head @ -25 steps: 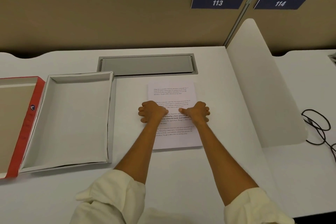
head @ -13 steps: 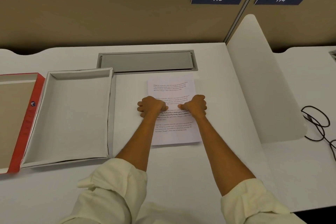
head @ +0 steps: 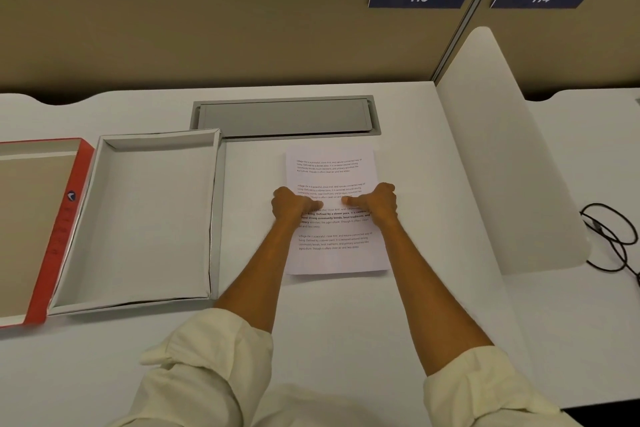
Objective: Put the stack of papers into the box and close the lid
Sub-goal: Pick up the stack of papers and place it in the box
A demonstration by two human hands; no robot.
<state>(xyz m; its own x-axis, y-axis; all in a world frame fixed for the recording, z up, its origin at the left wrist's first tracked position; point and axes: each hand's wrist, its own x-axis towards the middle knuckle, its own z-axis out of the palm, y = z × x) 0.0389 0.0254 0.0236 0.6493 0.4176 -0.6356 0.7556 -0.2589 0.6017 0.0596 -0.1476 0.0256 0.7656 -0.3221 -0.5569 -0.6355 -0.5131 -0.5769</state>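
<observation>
A stack of white printed papers (head: 334,253) lies flat on the white desk, right of centre. My left hand (head: 292,205) grips the stack's left edge, fingers curled under, thumb on top. At the right edge my right hand (head: 377,203) does the same. The open grey-white box (head: 214,204) stands empty to the left of the papers. Its red lid (head: 62,229) lies upside down at the far left, touching the box.
A grey metal cable hatch (head: 284,116) is set into the desk behind the papers. A white curved divider (head: 502,156) rises on the right, with black cables (head: 613,239) beyond it. A tan partition (head: 207,31) closes the back.
Both hands have stayed on the sides of the papers; the thumbs have drawn slightly closer across the top sheet. The stack rests in the same place.
</observation>
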